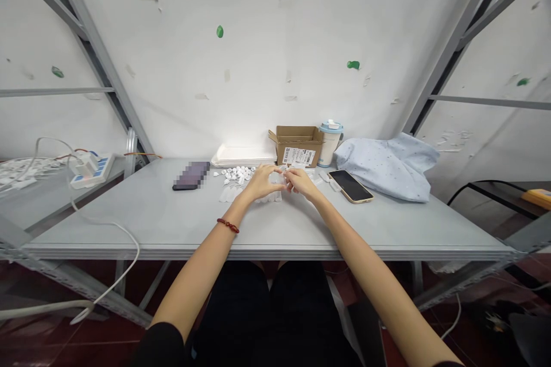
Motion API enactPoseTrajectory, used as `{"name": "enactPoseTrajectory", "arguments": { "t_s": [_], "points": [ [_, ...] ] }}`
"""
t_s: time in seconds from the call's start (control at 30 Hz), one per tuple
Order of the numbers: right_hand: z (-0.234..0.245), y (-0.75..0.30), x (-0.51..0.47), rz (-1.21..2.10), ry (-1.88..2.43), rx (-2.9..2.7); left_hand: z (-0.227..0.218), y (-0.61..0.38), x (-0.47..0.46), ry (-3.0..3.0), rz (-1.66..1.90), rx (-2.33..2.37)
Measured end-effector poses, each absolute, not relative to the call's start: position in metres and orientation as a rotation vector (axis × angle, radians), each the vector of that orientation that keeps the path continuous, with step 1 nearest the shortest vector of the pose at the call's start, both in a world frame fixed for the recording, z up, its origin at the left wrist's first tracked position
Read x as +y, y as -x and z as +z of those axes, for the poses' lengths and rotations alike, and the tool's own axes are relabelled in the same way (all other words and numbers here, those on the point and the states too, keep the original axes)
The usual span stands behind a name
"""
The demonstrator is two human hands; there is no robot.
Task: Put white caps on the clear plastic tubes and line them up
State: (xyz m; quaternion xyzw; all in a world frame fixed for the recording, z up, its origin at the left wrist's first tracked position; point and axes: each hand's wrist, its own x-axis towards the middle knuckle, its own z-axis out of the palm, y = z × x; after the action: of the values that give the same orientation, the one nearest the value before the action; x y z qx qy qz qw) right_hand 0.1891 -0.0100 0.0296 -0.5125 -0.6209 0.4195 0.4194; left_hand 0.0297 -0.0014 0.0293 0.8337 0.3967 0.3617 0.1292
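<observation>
My left hand (260,182) and my right hand (300,182) meet at the middle of the grey table (172,223), fingers curled together around a small white part (278,179) that is too small to name. A red bead bracelet (228,225) sits on my left wrist. Several small white plastic pieces (236,174) lie scattered just left of and beyond my hands. More whitish pieces (227,194) lie under my left hand.
A white foam tray (243,155), an open cardboard box (298,146) and a lidded cup (330,142) stand at the back. A phone (350,186) and a light blue cloth (387,165) lie right. A dark phone (191,175) lies left; a power strip (91,170) sits far left.
</observation>
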Motion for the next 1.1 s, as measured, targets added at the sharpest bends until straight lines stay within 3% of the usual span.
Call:
{"name": "enactPoseTrajectory", "arguments": {
  "t_s": [0.57,1.1],
  "points": [
    [0.027,-0.202,-0.004,0.729,1.606,-1.945,0.025,-0.030,-0.005,-2.506,0.682,1.065],
    [0.022,-0.204,-0.002,0.844,1.587,-1.999,0.022,-0.032,-0.005,-2.563,0.586,1.101]
  ]
}}
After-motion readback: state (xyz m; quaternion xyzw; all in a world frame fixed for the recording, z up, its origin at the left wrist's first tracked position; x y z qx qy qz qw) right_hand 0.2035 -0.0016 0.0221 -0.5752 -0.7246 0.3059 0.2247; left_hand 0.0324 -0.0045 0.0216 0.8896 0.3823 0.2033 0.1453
